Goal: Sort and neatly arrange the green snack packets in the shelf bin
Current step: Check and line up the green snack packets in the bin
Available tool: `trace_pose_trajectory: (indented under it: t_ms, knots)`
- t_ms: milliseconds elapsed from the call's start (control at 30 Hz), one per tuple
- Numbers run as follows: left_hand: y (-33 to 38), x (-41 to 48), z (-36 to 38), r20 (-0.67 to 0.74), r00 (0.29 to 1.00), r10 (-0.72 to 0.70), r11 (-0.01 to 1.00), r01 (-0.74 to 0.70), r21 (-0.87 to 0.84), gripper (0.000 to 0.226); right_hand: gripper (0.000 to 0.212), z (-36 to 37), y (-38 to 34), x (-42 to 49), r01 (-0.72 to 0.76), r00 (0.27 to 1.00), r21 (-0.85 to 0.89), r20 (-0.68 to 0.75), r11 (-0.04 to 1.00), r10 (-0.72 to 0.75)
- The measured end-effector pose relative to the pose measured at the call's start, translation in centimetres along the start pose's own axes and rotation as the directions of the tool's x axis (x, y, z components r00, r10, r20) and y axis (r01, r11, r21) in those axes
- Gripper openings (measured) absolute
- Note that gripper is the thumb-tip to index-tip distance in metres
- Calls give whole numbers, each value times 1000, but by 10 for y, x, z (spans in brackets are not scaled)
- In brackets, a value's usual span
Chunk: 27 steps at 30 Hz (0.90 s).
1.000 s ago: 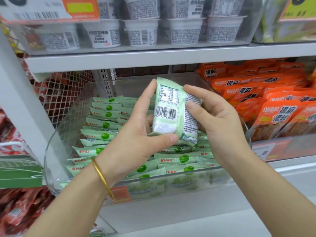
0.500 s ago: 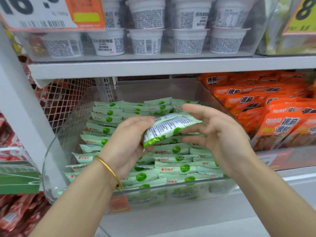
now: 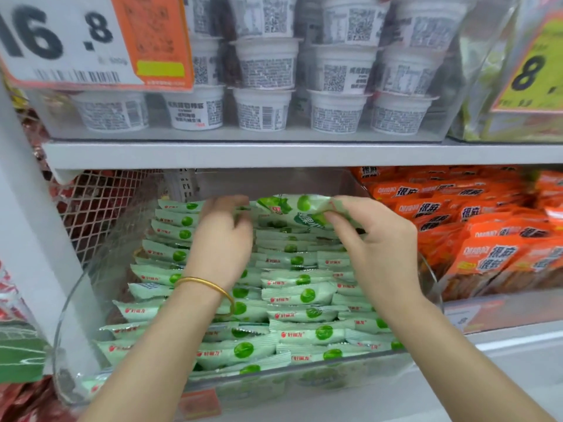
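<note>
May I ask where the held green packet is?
Head view: the green packet is at the back of the clear bin, pinched by the right hand, left of the orange packets.

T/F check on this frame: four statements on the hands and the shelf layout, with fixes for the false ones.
1. Right hand pinches a green packet at the back of the clear bin. True.
2. Gold bangle is on the right wrist. False: it is on the left one.
3. Orange packets lie left of the bin. False: they lie to its right.
4. White cups stand on the shelf above the bin. True.
</note>
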State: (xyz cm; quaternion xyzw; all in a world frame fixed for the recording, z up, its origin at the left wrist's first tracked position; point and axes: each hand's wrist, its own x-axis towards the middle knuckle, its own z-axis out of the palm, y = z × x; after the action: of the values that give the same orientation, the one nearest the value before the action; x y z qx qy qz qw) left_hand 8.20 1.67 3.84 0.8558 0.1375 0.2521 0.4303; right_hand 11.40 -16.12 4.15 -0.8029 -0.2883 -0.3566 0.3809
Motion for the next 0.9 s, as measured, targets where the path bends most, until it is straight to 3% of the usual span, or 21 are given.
trace_pose_trajectory:
  t_ms: [67,167,233,400,467,567,733,900]
  knots:
    - [-12,6,6,117,987,108,945,-139,297,25,21,8,1,9,46,999,-91,13,995,-45]
    - [-13,6,9,325,946,-10,828,-174,533,42,25,28,2,26,92,994,-234,80,968,-75]
    - [-15,6,10,367,928,-60,782,-185,595,47,13,39,2,34,114,986,-328,155,938,-65]
    - [-15,5,7,377,921,-99,774,-167,610,49,17,44,0,53,116,842,-455,516,883,155]
    - [-15,4,6,374,922,-103,773,-163,613,49,12,48,-3,57,192,821,-559,542,807,180]
    - [-14,2,6,360,927,-104,778,-150,611,49,30,57,-5,58,226,807,-597,558,770,196]
    - [-13,1,6,362,926,-104,779,-150,608,50,17,72,1,65,269,792,-528,597,806,128]
    - [-11,5,5,343,933,-105,803,-125,583,50,15,85,9,61,333,715,-473,691,816,109]
